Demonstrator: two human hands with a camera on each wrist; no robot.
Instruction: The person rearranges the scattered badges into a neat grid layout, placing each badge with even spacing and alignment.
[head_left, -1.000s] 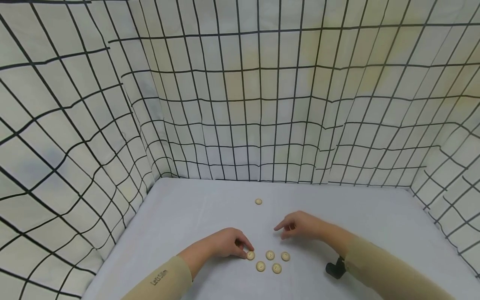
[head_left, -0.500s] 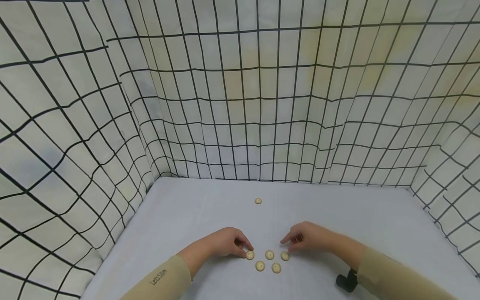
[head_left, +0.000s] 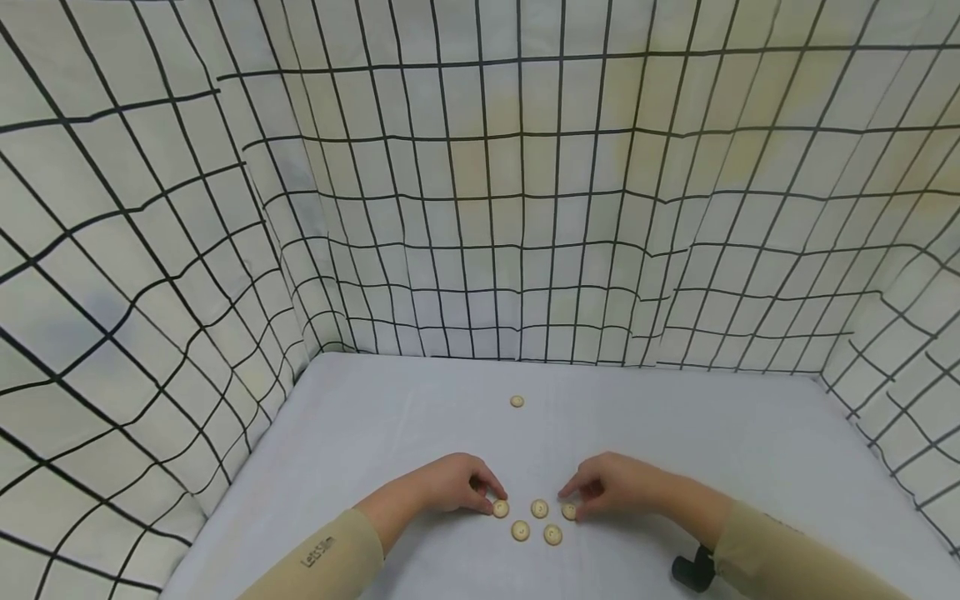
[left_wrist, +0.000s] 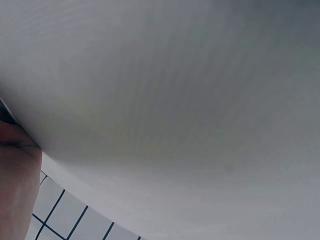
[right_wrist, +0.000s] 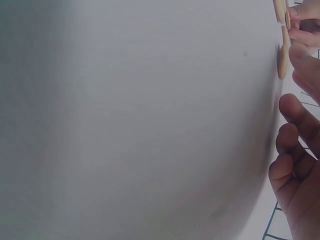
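In the head view my left hand (head_left: pixel 456 485) pinches a round cream button (head_left: pixel 500 508) between thumb and index finger, down on the white tabletop. Across from it, my right hand (head_left: pixel 621 487) has its thumb and index finger on either side of the rightmost button (head_left: pixel 569 511). Between the hands lies a middle button (head_left: pixel 539 508), with a lower left button (head_left: pixel 521 531) and a lower right button (head_left: pixel 552 534) nearer me. The right wrist view shows my thumb (right_wrist: pixel 305 57) against a button's edge (right_wrist: pixel 284 62). Only part of my left hand (left_wrist: pixel 19 190) enters the left wrist view.
A lone button (head_left: pixel 517 401) lies farther back on the white table (head_left: pixel 390 400). White walls with a black grid (head_left: pixel 480 217) close off the back and sides. A black wrist device (head_left: pixel 693 570) hangs under my right sleeve.
My right hand has come down and slightly right to the rightmost button, its thumb and index finger closing around it. My left hand stays at its button, and the buttons keep their places.
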